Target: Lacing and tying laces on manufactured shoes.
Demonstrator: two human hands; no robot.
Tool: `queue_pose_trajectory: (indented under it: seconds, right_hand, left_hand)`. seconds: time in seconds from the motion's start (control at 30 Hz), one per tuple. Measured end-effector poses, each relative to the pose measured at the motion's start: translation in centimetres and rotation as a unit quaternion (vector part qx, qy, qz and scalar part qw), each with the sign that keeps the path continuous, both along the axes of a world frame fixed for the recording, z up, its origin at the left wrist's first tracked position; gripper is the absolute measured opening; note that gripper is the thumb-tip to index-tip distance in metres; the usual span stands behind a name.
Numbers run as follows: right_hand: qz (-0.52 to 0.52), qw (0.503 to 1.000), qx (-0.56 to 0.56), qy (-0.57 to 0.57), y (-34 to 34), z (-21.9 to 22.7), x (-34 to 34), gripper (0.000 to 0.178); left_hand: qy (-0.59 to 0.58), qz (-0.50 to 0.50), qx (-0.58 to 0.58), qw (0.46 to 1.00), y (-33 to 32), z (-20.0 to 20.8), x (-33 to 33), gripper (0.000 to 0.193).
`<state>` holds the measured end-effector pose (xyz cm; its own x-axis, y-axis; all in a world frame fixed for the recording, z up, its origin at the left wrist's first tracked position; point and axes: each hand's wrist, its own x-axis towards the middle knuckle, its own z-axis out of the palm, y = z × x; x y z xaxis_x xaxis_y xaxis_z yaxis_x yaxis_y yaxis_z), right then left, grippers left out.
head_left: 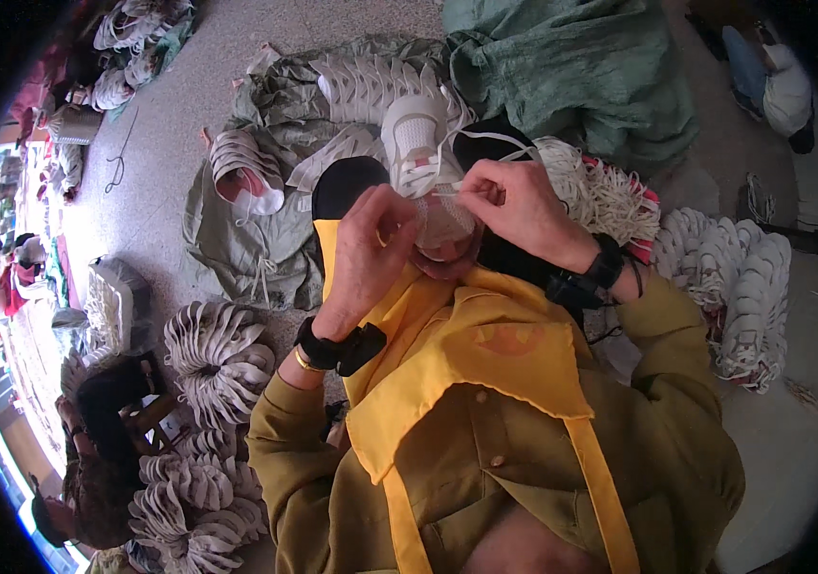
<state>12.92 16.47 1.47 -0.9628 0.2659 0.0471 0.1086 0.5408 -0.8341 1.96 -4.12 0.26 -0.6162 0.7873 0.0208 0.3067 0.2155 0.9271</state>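
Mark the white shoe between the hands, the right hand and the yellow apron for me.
White shoe [422, 179], head view: middle of its top side.
Right hand [523, 204], head view: back of the hand.
Yellow apron [461, 368], head view: its front panel.

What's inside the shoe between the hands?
Pinkish lining shows at the opening of the white shoe. Its upper covers the toe end, so whatever is in there cannot be seen.

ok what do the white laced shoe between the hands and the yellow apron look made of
White laced shoe: matte, probably textile mesh at the toe, from its fine grid. Yellow strapped apron: dull cloth, likely woven, given its soft folds; fibre unclear.
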Motion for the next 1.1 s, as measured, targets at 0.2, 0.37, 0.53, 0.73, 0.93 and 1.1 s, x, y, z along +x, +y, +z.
queue_pose_trajectory:
  seconds: [0.2, 0.37, 0.53, 0.73, 0.93, 1.1]
  right_hand:
    - [0.011, 0.997, 0.062, 0.035, -0.9, -0.3, -0.2, 0.008]
    - [0.017, 0.993, 0.108, 0.036, -1.1, -0.5, -0.3, 0.008]
    - [0.024, 0.987, 0.159, 0.0, -1.3, -0.3, -0.5, 0.008]
    - [0.01, 0.979, 0.202, -0.021, -1.9, -0.1, -0.9, 0.008]
    - [0.031, 0.992, 0.123, 0.0, -1.9, -0.3, -0.8, 0.007]
    - [0.069, 0.974, 0.214, -0.005, -2.0, 0.3, -1.0, 0.006]
  left_hand:
    - [-0.025, 0.028, 0.035, 0.999, 0.2, -1.5, 0.0, 0.013]
    - [-0.035, 0.032, 0.049, 0.998, 0.4, -1.7, -0.1, 0.014]
    - [-0.077, 0.03, 0.012, 0.996, 0.4, -1.5, -0.1, 0.009]
    - [-0.052, 0.027, 0.018, 0.998, 0.4, -1.3, 0.0, 0.009]
    - [-0.051, 0.019, 0.012, 0.998, 0.5, -1.3, -0.1, 0.01]
    - [-0.049, 0.024, 0.031, 0.998, 0.4, -2.1, 0.0, 0.01]
